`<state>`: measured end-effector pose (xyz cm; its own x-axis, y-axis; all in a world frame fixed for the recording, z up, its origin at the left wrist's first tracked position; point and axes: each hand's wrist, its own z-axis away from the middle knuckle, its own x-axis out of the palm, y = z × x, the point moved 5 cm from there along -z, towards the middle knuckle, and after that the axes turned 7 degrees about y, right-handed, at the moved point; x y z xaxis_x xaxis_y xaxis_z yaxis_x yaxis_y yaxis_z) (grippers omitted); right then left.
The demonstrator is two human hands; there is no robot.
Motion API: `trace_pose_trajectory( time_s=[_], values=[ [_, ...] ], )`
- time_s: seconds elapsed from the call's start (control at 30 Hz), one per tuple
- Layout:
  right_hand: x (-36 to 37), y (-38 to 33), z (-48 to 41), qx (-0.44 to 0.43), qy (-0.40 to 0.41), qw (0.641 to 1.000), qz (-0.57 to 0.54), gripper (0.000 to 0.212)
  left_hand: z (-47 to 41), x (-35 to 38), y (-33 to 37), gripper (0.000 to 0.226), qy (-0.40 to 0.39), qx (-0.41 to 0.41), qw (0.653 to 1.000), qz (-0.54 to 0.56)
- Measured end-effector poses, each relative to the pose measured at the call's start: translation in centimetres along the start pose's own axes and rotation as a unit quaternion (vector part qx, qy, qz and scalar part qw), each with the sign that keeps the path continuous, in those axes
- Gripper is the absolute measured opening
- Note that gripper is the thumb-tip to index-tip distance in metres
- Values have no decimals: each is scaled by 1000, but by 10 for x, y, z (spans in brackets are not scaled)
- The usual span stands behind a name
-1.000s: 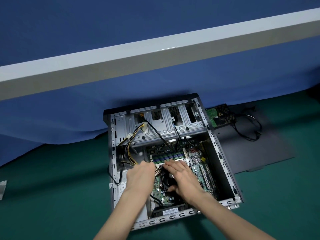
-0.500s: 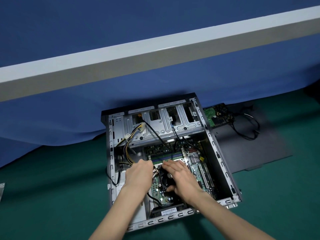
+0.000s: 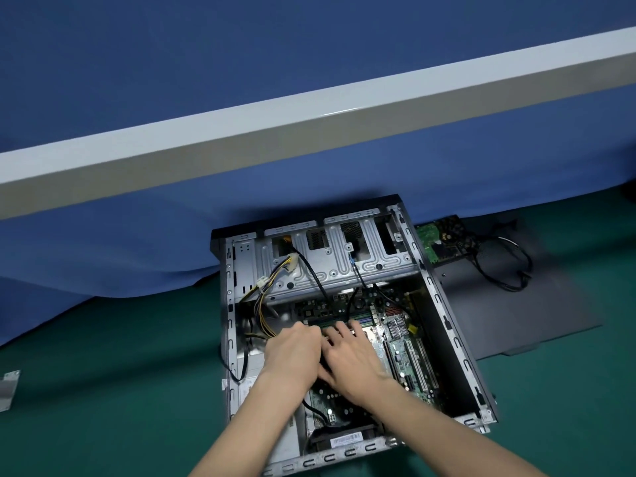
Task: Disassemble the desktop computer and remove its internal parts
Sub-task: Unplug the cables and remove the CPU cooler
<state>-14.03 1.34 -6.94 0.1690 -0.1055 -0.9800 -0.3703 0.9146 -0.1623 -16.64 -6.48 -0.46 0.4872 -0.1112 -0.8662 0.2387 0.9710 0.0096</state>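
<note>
Green matting (image 3: pixel 103 356) is laid under the computer case (image 3: pixel 445 320), set open on its side so the circuit board (image 3: pixel 395 352) is reached from above. The right hand (image 3: pixel 354 363) is spread flat mid-board, seemingly to work a part loose. The left hand (image 3: pixel 292 352) is curled downward; its grip cannot be told.

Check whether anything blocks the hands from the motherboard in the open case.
Nothing visible does: the left hand and right hand are down over the motherboard. Black cables cross farther back; the yellow wire bundle sits left of them.
</note>
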Motion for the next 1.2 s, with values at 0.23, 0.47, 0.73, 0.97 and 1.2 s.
trace_pose_trajectory(
  time_s=[0.23,0.47,0.73,0.97,1.2],
  values=[
    [14,-9,-4,-26,-32,998,57,40,-3,-5,8,25,9,17,1000,1],
    [17,-4,-8,-80,19,995,50,42,-5,-9,9,27,-11,24,1000,10],
    [37,4,-11,-64,-42,997,-20,44,-1,-16,13,38,-35,42,998,-37],
    [28,1,-10,-62,-11,998,-29,44,11,-11,16,29,53,120,987,-96],
    [27,1,-11,-86,25,996,-4,42,-2,-15,-4,16,20,-60,995,82]
  ],
)
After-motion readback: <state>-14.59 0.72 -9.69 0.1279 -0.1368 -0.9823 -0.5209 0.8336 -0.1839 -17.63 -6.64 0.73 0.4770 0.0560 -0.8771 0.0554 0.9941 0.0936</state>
